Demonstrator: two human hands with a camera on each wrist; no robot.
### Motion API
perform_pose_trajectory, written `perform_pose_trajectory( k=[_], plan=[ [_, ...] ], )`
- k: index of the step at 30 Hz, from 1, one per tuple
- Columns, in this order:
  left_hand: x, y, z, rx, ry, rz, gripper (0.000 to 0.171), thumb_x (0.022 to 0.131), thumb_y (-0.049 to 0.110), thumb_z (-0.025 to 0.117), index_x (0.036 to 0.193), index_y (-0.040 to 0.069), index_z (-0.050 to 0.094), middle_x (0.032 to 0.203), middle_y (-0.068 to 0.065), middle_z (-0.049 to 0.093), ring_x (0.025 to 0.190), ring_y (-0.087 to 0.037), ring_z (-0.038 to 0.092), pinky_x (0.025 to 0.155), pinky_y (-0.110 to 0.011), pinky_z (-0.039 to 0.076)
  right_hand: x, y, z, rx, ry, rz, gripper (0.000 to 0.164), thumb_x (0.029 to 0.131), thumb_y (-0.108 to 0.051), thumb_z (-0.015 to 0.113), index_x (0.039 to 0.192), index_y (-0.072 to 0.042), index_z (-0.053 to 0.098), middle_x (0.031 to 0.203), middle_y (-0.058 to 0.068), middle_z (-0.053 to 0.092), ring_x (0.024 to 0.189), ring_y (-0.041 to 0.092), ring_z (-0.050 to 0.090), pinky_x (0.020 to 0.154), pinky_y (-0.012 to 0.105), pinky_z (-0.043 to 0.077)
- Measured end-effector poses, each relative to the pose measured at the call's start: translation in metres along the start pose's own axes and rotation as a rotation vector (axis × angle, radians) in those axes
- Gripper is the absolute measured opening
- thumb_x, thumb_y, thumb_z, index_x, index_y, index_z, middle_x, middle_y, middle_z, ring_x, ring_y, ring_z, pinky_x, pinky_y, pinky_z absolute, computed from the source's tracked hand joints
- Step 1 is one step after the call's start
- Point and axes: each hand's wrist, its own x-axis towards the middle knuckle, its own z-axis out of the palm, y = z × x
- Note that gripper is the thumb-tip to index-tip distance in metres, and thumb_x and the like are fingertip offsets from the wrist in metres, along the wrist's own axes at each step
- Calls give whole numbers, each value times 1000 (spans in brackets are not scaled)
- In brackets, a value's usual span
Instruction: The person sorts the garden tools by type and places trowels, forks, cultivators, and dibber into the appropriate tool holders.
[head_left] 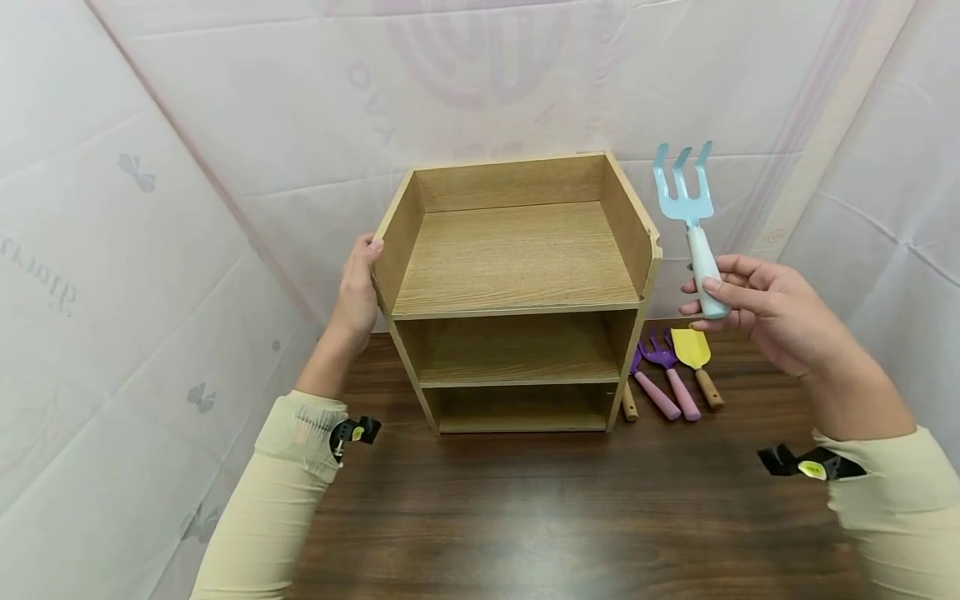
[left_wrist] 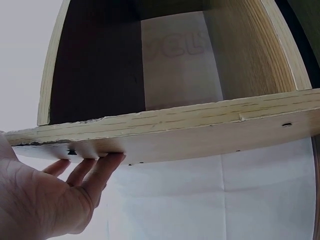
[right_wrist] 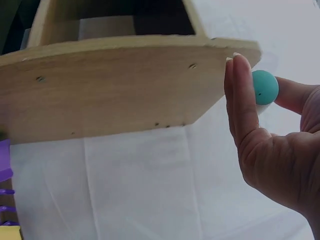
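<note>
A small wooden shelf (head_left: 517, 308) with an open tray-like top and two compartments below stands on the table. My left hand (head_left: 357, 287) holds its left side panel near the top. In the left wrist view the fingers (left_wrist: 102, 172) lie against the panel's outer face; the thumb is mostly out of that view. To the right of the shelf, my right hand (head_left: 780, 308) pinches a light-blue three-pronged garden hand rake (head_left: 685, 204) by its pale handle, prongs up. The right wrist view shows only the handle's turquoise end (right_wrist: 265, 87) between thumb and fingers.
On the dark wooden table (head_left: 525, 517), right of the shelf, lie a yellow trowel (head_left: 692, 348), a purple hand rake with pink handle (head_left: 682, 393), another pink-handled purple tool (head_left: 657, 396) and a partly hidden wooden handle (head_left: 629, 404). White cloth walls (head_left: 300, 125) enclose the space.
</note>
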Motion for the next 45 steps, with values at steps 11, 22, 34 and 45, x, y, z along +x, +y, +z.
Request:
perform_pose_trajectory(
  k=[11, 22, 34, 45],
  plan=[
    [2, -2, 3, 12, 5, -6, 47, 108, 40, 29, 136, 9, 51, 116, -3, 54, 100, -17, 55, 86, -32, 47, 7, -21, 26, -57, -51, -26, 26, 108, 5, 49, 131, 0, 60, 116, 7, 78, 96, 20, 81, 78, 35, 67],
    [3, -2, 3, 27, 7, 0, 50, 108, 39, 28, 139, 5, 48, 115, -4, 53, 99, -17, 55, 85, -32, 47, 6, -37, 43, -117, -111, -28, 28, 108, 6, 49, 134, 3, 56, 115, 9, 77, 94, 21, 80, 77, 35, 66],
    [5, -4, 4, 32, -12, -3, 49, 109, 38, 27, 138, 4, 47, 116, -6, 52, 101, -18, 54, 88, -32, 46, 18, -49, 54, -152, -141, 55, 28, 109, 0, 51, 137, 1, 55, 117, 13, 76, 95, 23, 80, 82, 39, 67],
    [6, -5, 5, 26, -14, 4, 51, 109, 37, 26, 141, 3, 46, 118, -7, 51, 102, -18, 53, 89, -32, 44, 23, -53, 57, -170, -123, 101, 28, 110, -5, 54, 137, 1, 54, 116, 13, 76, 96, 23, 79, 82, 38, 67]
  ],
)
